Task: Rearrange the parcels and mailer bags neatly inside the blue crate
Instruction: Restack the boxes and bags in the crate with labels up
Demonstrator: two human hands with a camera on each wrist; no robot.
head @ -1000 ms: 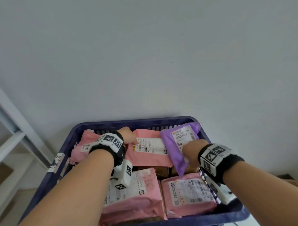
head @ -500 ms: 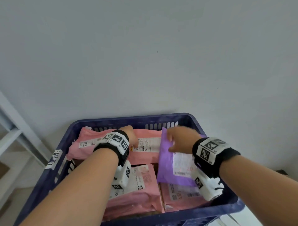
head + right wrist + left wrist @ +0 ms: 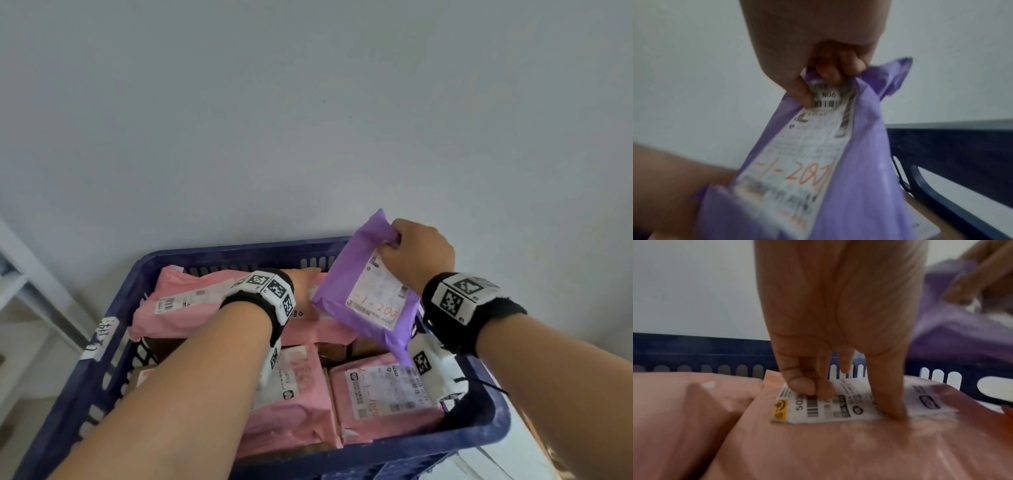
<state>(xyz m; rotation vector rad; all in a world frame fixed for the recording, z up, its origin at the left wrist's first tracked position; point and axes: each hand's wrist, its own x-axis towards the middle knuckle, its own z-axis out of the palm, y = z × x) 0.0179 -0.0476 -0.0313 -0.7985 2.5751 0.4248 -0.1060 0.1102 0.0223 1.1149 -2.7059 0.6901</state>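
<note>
The blue crate (image 3: 222,253) holds several pink mailers over brown boxes. My left hand (image 3: 303,281) reaches to the far middle. Its thumb and fingertips (image 3: 803,386) press down on the white label of a pink mailer (image 3: 838,443) by the far wall (image 3: 694,350). My right hand (image 3: 418,260) grips the top edge of a purple mailer (image 3: 356,301) and holds it tilted above the crate's far right part. In the right wrist view the fingers (image 3: 828,71) bunch the purple mailer (image 3: 859,178), label facing me.
More pink mailers lie at the far left (image 3: 178,308), near middle (image 3: 294,404) and near right (image 3: 387,394), with brown cardboard (image 3: 332,349) between them. A white label (image 3: 99,339) sticks to the crate's left rim. A white frame (image 3: 20,284) stands at left; a plain wall is behind.
My right hand has raised the purple mailer from lying flat over the right-side parcels to hanging above the far right. The left hand stays on the pink mailer.
</note>
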